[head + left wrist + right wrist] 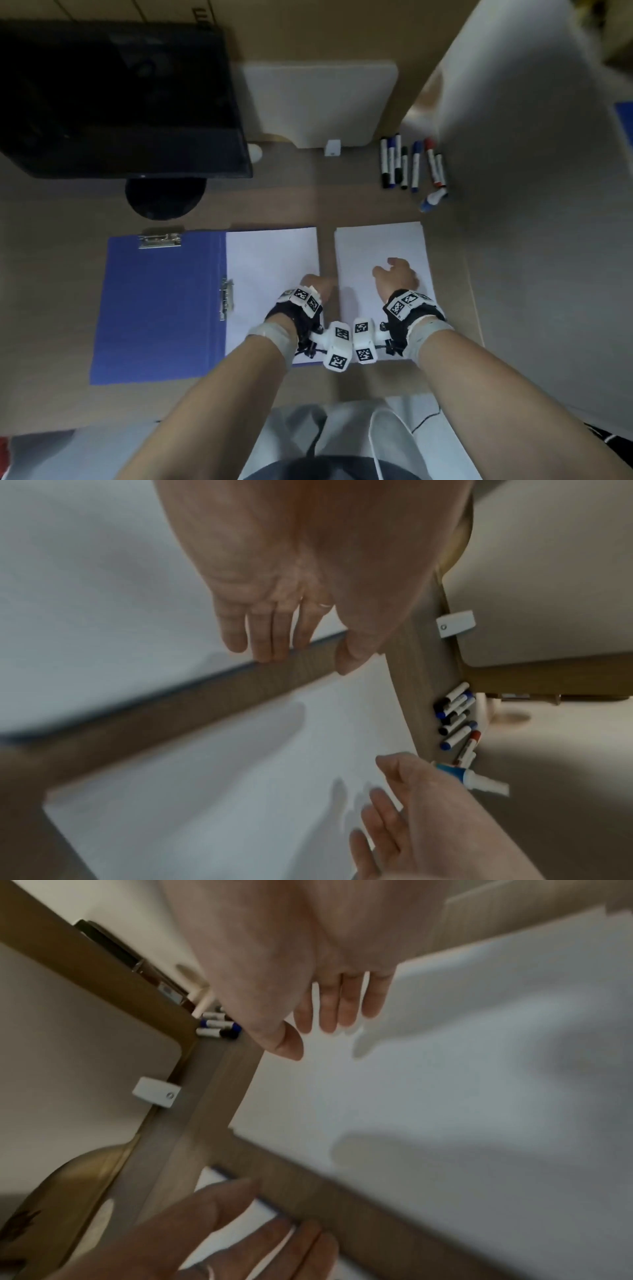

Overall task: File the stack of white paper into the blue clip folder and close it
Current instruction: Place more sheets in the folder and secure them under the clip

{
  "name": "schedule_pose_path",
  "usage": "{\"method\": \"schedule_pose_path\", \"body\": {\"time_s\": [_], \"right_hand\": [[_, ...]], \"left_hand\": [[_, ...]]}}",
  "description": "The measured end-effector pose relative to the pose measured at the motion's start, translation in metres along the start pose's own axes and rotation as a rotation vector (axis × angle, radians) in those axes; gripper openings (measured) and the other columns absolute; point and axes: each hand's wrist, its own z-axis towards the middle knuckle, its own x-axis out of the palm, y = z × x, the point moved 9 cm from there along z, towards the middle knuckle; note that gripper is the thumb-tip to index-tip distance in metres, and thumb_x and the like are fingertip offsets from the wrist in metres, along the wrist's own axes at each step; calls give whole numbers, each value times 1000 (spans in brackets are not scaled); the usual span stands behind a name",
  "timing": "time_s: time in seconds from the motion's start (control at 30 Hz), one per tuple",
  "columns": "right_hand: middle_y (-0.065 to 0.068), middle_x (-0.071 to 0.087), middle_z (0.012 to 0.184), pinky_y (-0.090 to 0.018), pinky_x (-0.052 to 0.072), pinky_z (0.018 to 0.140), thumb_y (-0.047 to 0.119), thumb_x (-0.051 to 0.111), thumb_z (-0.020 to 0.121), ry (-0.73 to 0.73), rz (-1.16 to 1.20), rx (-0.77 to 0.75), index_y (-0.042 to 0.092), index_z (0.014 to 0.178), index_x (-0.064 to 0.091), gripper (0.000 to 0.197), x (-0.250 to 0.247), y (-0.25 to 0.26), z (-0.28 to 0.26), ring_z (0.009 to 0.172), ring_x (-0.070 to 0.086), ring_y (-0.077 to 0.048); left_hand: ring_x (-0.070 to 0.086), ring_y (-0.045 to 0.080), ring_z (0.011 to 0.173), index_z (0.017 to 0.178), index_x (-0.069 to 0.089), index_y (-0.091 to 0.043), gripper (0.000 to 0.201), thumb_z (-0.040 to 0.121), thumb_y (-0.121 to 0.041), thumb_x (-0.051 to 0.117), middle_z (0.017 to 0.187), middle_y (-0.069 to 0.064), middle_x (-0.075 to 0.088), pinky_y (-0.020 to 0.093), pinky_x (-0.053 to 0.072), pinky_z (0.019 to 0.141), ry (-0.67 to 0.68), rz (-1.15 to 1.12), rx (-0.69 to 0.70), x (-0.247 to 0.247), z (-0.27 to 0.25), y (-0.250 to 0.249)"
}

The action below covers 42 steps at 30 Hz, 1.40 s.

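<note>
L hand (317, 286) at folder (154, 308) edge, R hand (397, 277) over paper stack (380, 246)

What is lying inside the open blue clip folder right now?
The blue clip folder lies open. White paper covers its right half, with the left hand at that paper's right edge. The left half is bare blue. Whatever lies beneath the paper is hidden.

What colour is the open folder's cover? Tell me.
Blue, clearest in the head view: folder.
</note>
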Motion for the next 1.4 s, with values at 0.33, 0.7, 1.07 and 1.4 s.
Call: {"method": "schedule_pose_path", "body": {"time_s": [0.33, 0.7, 1.07, 1.4], "right_hand": [[-12, 65, 114, -32, 51, 71, 38, 72, 67, 129, -191, 135, 6, 121, 54, 66, -65, -84, 41, 81, 61, -29], [-6, 64, 80, -28, 48, 62, 41, 62, 71, 282, -189, 109, 6, 102, 64, 46, -63, -55, 27, 66, 61, -24], [-10, 53, 95, -31, 40, 73, 4, 64, 81, 443, 200, -227, 0, 111, 49, 34, 11, 97, -63, 87, 51, -25], [-2, 56, 72, -28, 42, 65, 10, 67, 79, 618, 267, -408, 13, 69, 60, 13, 136, 207, -199, 74, 51, -21]], "left_hand": [[60, 38, 106, 121, 54, 1, 63, 68, -30, 67, 111, 18, 61, 44, 48, 85, -39, -176, -162, 65, 10, -5], [57, 36, 120, 136, 44, 3, 54, 85, -6, 58, 133, 21, 57, 41, 48, 100, -338, 37, 7, 48, -8, -13], [56, 38, 119, 129, 50, 5, 49, 81, 1, 58, 129, 23, 58, 40, 48, 98, -588, -451, 147, -111, -100, -4], [57, 37, 121, 124, 54, 6, 40, 84, -1, 56, 128, 24, 60, 38, 47, 98, -865, -655, 207, -289, -187, 64]]}}
